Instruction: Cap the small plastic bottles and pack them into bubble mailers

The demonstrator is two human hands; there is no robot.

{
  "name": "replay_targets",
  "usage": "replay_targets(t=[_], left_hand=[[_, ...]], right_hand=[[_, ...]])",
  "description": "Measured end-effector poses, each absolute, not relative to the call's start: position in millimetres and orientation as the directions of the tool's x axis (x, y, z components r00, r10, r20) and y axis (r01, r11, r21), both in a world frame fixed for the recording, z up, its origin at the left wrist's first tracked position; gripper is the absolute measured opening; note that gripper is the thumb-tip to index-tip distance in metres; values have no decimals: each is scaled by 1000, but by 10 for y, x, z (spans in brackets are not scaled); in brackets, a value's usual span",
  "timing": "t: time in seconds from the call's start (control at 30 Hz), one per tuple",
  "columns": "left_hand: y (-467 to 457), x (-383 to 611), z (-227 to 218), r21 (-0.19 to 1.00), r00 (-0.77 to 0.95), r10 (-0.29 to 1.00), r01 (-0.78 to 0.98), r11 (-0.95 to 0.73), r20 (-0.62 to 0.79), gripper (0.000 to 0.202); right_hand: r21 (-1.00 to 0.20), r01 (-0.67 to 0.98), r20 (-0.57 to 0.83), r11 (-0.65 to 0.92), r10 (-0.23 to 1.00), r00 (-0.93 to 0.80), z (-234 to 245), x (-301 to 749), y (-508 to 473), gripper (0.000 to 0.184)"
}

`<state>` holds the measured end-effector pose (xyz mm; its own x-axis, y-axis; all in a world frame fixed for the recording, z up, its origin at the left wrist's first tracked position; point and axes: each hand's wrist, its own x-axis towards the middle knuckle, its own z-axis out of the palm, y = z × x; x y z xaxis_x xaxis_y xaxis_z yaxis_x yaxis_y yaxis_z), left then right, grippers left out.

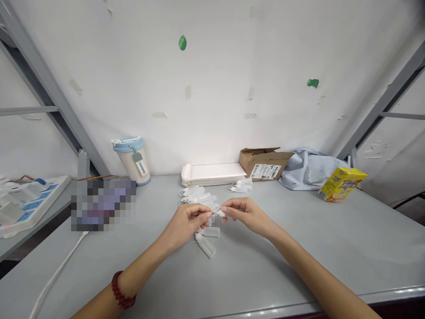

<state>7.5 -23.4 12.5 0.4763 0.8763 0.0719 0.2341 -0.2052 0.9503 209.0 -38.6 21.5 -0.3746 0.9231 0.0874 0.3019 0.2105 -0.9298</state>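
Over the middle of the grey table my left hand point(191, 221) pinches a thin white cord between thumb and fingertips. Facing it, my right hand point(244, 212) is closed on a small white plastic piece point(220, 213), which looks like the cap end of a little bottle; fingers cover part of it. The fingertips of both hands are a short gap apart. Behind and below them lie several small translucent bottles point(206, 245) with white caps and cord loops. A smaller group of these bottles point(241, 186) lies further back, to the right.
A stack of white trays point(215, 173) stands against the wall, beside an open cardboard box point(265, 166). Right of it are a pale blue cloth point(307, 170) and a yellow drink carton point(341, 184). Leftward stand a tumbler point(131, 161), a blurred-out device point(104, 206) with a white cable point(58, 274), and a power strip point(36, 206).
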Motion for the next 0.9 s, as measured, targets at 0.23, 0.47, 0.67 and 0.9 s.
replay_targets(t=[0.23, 0.47, 0.67, 0.9], left_hand=[[-253, 78, 159, 928, 477, 874, 275, -253, 97, 22], [-250, 63, 133, 929, 498, 864, 279, -244, 78, 22], [-269, 64, 136, 917, 492, 868, 313, -249, 68, 24], [-290, 78, 142, 935, 482, 875, 285, -210, 50, 21]], right_hand=[[-925, 315, 86, 214, 922, -377, 211, 2094, -379, 29], [-921, 322, 84, 220, 919, -386, 223, 2080, -401, 27], [-922, 313, 90, 227, 914, -397, 194, 2053, -404, 28], [-925, 311, 83, 220, 913, -399, 173, 2036, -403, 28]])
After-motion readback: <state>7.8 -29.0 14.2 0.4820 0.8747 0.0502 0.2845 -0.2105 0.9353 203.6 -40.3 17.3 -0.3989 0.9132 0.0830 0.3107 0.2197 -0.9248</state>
